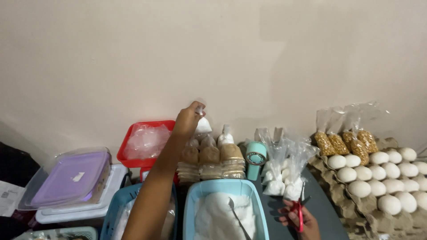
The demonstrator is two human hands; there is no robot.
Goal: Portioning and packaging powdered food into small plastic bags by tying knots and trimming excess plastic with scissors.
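Note:
My left hand [187, 118] is stretched out toward the wall and pinches the tied top of a small clear bag of white powder [203, 125], holding it above stacked bags of brown powder [209, 158]. My right hand [297, 216] is low at the front, closed on red-handled scissors [300, 213], beside a cluster of small white powder bags [280, 180]. A light blue tub [190, 209] of white powder with a metal spoon [238, 217] lies between my arms.
A red basket [129, 144] of clear plastic bags stands at the back left, with a purple-lidded box [73, 178] and a blue basket [116, 202] nearer. A teal handheld fan [255, 159], bags of corn kernels [344, 142] and a cardboard tray [331, 189] of white eggs fill the right.

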